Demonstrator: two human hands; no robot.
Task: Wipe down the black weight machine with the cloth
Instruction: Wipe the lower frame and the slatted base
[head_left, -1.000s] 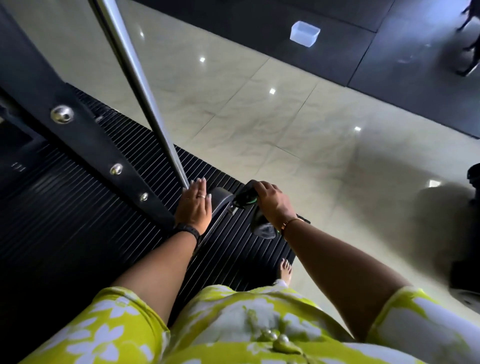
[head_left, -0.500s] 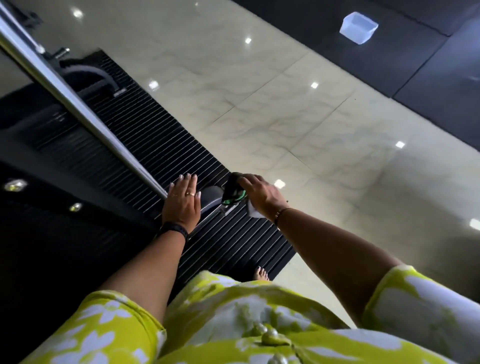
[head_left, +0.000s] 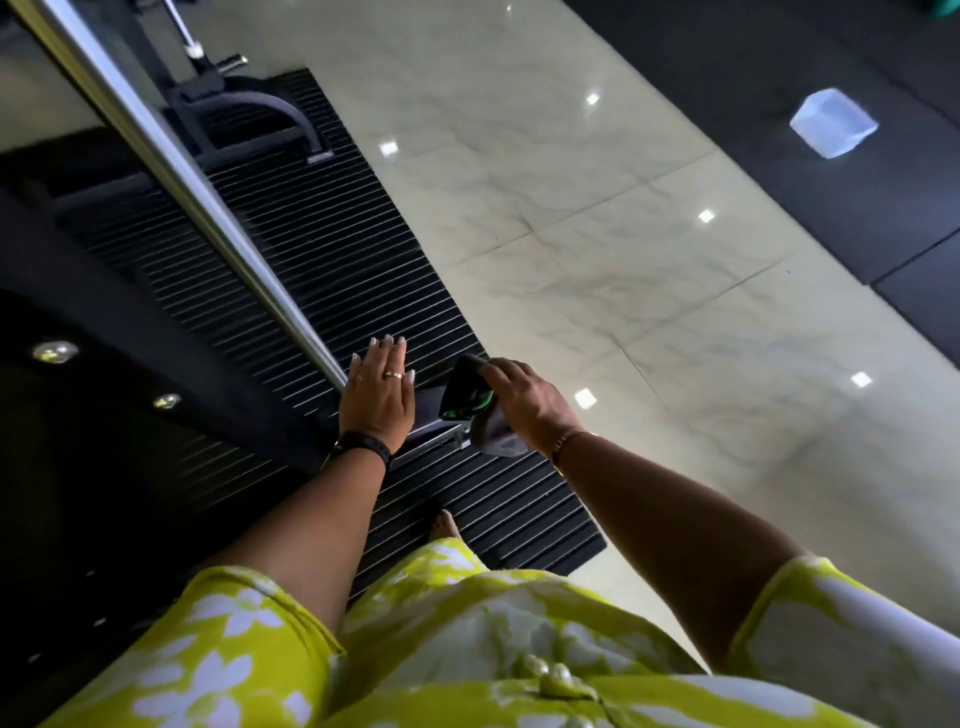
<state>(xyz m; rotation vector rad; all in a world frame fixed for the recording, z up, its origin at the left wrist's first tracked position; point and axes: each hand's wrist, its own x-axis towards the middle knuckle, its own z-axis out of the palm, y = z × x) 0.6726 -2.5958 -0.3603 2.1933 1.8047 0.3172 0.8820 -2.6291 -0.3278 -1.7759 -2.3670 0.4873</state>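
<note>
The black weight machine (head_left: 171, 332) fills the left side, with a chrome bar (head_left: 171, 161) slanting down to a base bracket. My left hand (head_left: 378, 397) rests flat, fingers straight, on the machine's base beside the foot of the bar. My right hand (head_left: 524, 402) grips a dark cloth with green trim (head_left: 467, 397) and holds it against the bracket just right of my left hand. Part of the cloth hangs grey below my palm.
A black ribbed rubber mat (head_left: 322, 249) lies under the machine. Glossy pale marble floor (head_left: 597, 234) spreads to the right, then dark floor mats (head_left: 779, 78) with a translucent white box (head_left: 834, 122). My bare foot (head_left: 444, 525) stands on the mat.
The view has swung, so the chrome bar now runs further up and left. Both hands stay at the bar's base; the right hand keeps the cloth on the bracket.
</note>
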